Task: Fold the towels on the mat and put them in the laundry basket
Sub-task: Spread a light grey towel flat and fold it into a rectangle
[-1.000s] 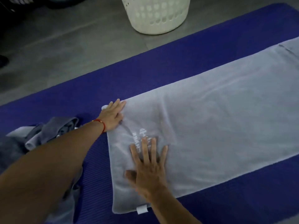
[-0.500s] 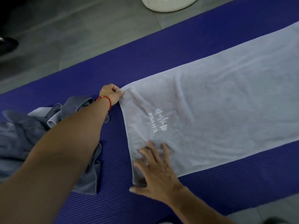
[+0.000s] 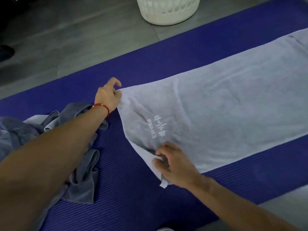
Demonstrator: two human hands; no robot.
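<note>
A heap of darker grey towels [image 3: 50, 144] is lying crumpled on the blue mat [image 3: 133, 189], to the left of the pale grey towel [image 3: 225, 117] that is spread flat along it. The left hand [image 3: 108, 95], a red bracelet [image 3: 101, 108] at its wrist, is pinching the pale towel's far corner at its left end, while the right hand [image 3: 173, 162] is pinching the near corner of the same end, the fabric bunching and lifting between them. Both hands are working the short edge, and the towel's long axis is running away from them to the right, so the fold appears set to carry this end rightward over the rest. The white laundry basket [image 3: 168, 12] is standing on the grey floor [image 3: 75, 39] beyond the pale towel's far edge, well apart from both hands.
</note>
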